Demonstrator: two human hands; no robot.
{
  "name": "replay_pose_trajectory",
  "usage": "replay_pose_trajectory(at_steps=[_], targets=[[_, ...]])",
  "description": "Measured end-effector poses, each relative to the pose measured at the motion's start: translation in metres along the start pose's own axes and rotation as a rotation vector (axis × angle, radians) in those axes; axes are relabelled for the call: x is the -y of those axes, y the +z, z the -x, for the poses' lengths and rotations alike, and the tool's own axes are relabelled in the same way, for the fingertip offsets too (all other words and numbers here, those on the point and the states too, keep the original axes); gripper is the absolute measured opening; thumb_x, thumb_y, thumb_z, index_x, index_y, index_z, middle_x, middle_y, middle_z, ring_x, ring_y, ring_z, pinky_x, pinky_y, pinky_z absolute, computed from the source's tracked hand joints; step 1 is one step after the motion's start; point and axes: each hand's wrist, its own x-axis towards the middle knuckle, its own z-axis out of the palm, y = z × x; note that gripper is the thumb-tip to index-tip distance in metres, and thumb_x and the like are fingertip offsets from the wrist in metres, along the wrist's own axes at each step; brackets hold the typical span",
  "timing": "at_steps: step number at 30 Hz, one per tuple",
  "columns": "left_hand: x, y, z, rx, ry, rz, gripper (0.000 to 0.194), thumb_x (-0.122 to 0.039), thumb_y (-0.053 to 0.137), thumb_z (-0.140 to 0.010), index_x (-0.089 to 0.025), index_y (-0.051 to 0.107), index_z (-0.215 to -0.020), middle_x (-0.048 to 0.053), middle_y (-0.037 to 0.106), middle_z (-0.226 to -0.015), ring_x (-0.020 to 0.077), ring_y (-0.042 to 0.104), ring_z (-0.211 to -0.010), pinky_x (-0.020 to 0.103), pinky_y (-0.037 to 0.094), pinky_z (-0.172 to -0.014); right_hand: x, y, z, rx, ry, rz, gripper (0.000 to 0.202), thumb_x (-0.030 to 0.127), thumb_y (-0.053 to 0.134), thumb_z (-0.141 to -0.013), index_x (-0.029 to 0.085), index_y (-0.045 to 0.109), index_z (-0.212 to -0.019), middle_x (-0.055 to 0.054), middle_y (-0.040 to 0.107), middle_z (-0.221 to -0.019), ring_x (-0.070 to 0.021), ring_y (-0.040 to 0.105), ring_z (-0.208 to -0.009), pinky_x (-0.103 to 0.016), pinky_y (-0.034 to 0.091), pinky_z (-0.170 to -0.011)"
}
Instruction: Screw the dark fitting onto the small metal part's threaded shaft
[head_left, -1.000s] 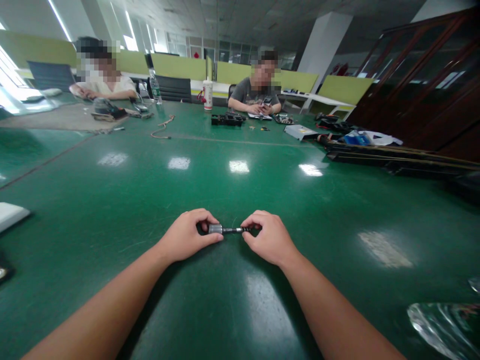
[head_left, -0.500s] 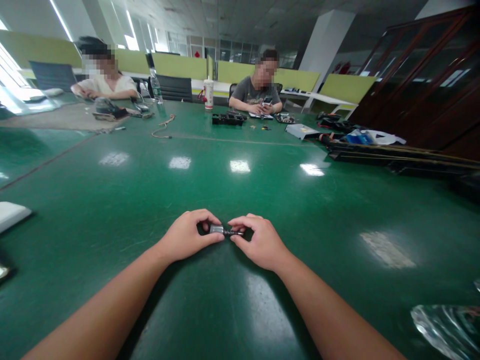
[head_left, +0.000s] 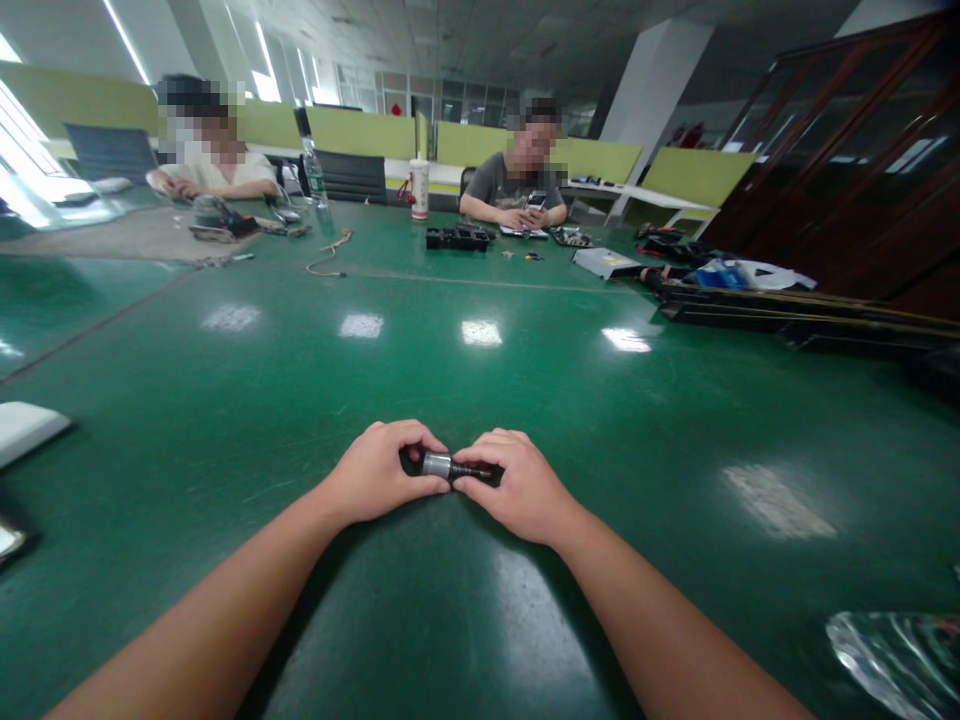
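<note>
My left hand (head_left: 386,470) pinches a small silver metal cylinder with a dark ridged shaft (head_left: 436,465) between thumb and fingers. The shaft points to the right, into the curl of my right hand (head_left: 517,480). The thumb and fingertips of that hand are closed around the dark collar where the shaft meets the cylinder. Beyond the fingertips, the thin end of the shaft shows inside the curled hand. Both hands are low over the green tabletop (head_left: 420,370), in front of me. My left fingers cover the cylinder's far left end.
At the left edge lies a white object (head_left: 26,430). Crinkled clear plastic (head_left: 892,655) is at the lower right. Across the table are a black part (head_left: 459,238), a cup (head_left: 419,190), a bottle (head_left: 313,175), a grey metal box (head_left: 607,262) and two seated people.
My right fingertips have moved left along the shaft and closed at the collar beside the cylinder. More of the cylinder shows. My left hand has hardly moved.
</note>
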Motion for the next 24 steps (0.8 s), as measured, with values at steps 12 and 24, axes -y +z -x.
replay_pose_trajectory(at_steps=[12, 24], targets=[[-0.0012, -0.0003, 0.0007, 0.0, -0.002, -0.006, 0.026, -0.036, 0.078, -0.073, -0.022, 0.072, -0.094, -0.001, 0.072, -0.087, 0.0168, 0.064, -0.078, 0.026, 0.045, -0.072, 0.0013, -0.0017, -0.0013, 0.011, 0.024, 0.003, 0.011, 0.019, 0.073, -0.079, 0.025, 0.074, -0.088, 0.0, 0.071, -0.082, -0.0174, 0.058, -0.081, -0.033, 0.039, -0.079], [-0.0037, -0.0022, 0.0013, 0.005, -0.009, -0.011, 0.026, -0.036, 0.079, -0.072, -0.023, 0.072, -0.092, -0.001, 0.072, -0.087, 0.0172, 0.063, -0.078, 0.027, 0.045, -0.072, 0.0013, -0.0039, -0.001, 0.003, 0.031, -0.004, 0.012, 0.017, 0.073, -0.076, 0.023, 0.074, -0.086, 0.0, 0.07, -0.08, -0.0175, 0.059, -0.08, -0.033, 0.041, -0.077]])
